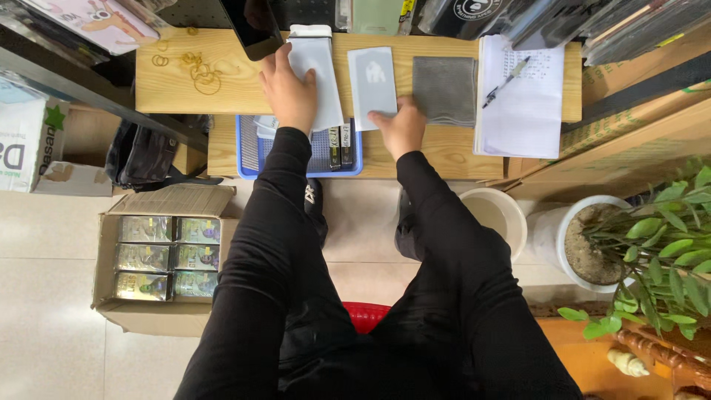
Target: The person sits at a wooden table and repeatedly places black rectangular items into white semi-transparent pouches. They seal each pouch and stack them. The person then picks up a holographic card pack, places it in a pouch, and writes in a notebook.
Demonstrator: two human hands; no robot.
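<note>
Partly, the left hand [290, 95] hides a white packet [316, 74].

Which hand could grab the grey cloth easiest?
Probably the right hand: it rests on the small white sheet right beside the grey cloth. The left hand is farther away.

This looked like a small shop selling phone accessories, seen from a seat at a narrow wooden counter [222, 81]. Packaged phone cases [518, 18] hung in rows along the back, and an open cardboard box [159, 259] on the tiled floor held stacked retail packets. A notebook with a pen [518, 89], a grey cloth [444, 89] and a blue tray [248, 148] of small stock lay on the counter.
</note>
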